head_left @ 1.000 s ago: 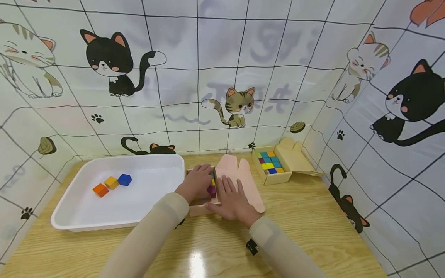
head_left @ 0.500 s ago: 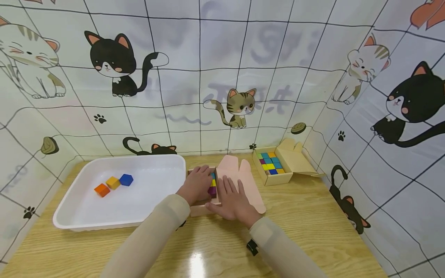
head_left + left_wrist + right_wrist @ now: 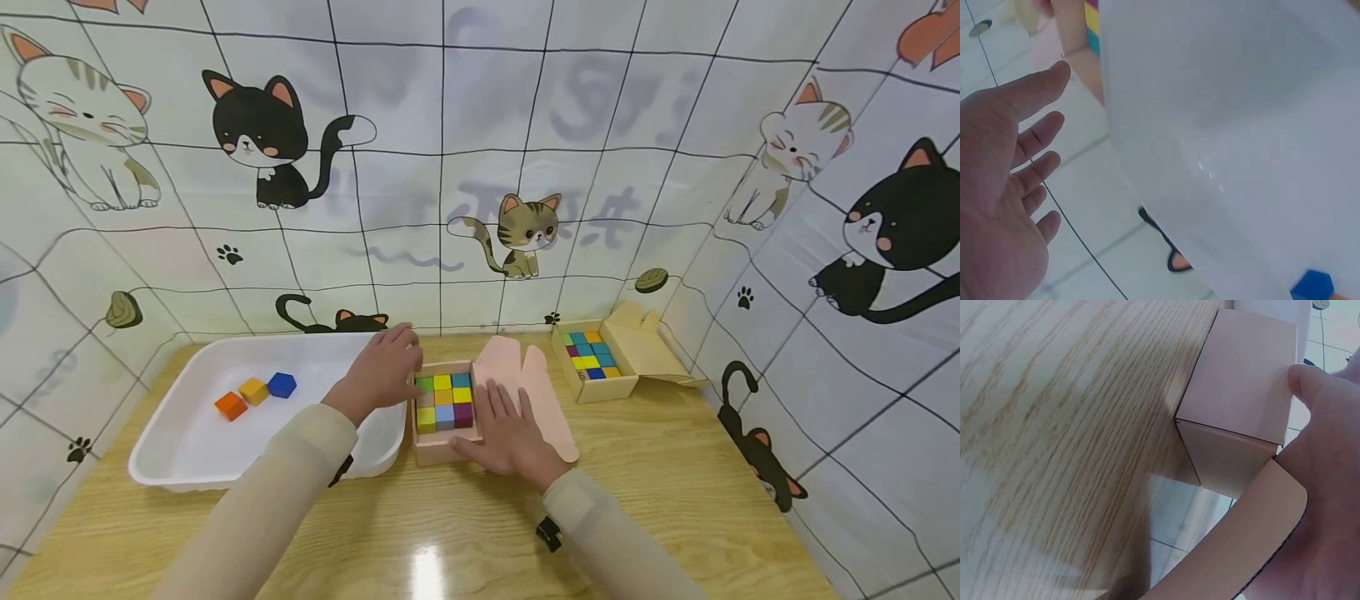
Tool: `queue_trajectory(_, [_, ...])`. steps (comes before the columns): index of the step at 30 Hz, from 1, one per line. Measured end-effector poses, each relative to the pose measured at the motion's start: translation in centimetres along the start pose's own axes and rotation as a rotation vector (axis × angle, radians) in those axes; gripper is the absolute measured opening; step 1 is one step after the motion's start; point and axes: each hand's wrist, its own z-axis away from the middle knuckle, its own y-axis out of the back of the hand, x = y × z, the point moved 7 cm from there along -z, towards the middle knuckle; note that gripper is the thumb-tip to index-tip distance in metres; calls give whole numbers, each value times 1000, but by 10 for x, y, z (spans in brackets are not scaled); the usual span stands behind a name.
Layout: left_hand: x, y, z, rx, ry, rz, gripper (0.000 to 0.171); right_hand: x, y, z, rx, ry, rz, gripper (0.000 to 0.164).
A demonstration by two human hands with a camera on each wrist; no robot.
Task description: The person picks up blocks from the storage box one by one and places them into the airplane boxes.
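In the head view, my left hand [image 3: 382, 371] is over the right edge of the white tray [image 3: 172, 462], beside the pink cardboard box [image 3: 438, 452]. Its fingers are loosely bent with nothing between them, as the left wrist view shows. Rows of coloured cubes, among them a purple cube [image 3: 462, 416] and a light blue cube [image 3: 443, 417], fill much of the box. My right hand [image 3: 512, 435] lies flat on the box's opened lid [image 3: 546, 408], fingers straight. Its thumb [image 3: 1313, 384] touches the box's front corner in the right wrist view.
Inside the tray lie an orange cube [image 3: 230, 406], a yellow cube [image 3: 254, 391] and a blue cube [image 3: 282, 384]. A second, pale yellow box [image 3: 609, 389] of cubes stands at the back right, lid open. Cat-printed cloth walls [image 3: 420, 100] close off the table's back and sides.
My left hand has lifted away from the pink box and moved left to the tray's edge, uncovering the cubes. The right hand stays on the lid. The view has shifted slightly.
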Motion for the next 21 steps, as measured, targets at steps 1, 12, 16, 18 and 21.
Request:
queue_trajectory(1, [-8,3,4,8,9,15,34,0,0,0,0,2,-6,97])
queue_trajectory(12, [-104,19,66,54,176,58,31,2,-2,0,13,11,-18,97])
queue_trajectory(16, [-139,20,92,69,244,73,29,1,0,1,26,22,-21,96])
queue_trajectory(18, [-156,19,104,68,286,93,28,1,1,1,26,20,-23,96])
queue_trajectory(21, [-179,14,120,47,359,117,29,0,1,1,19,16,-30,97])
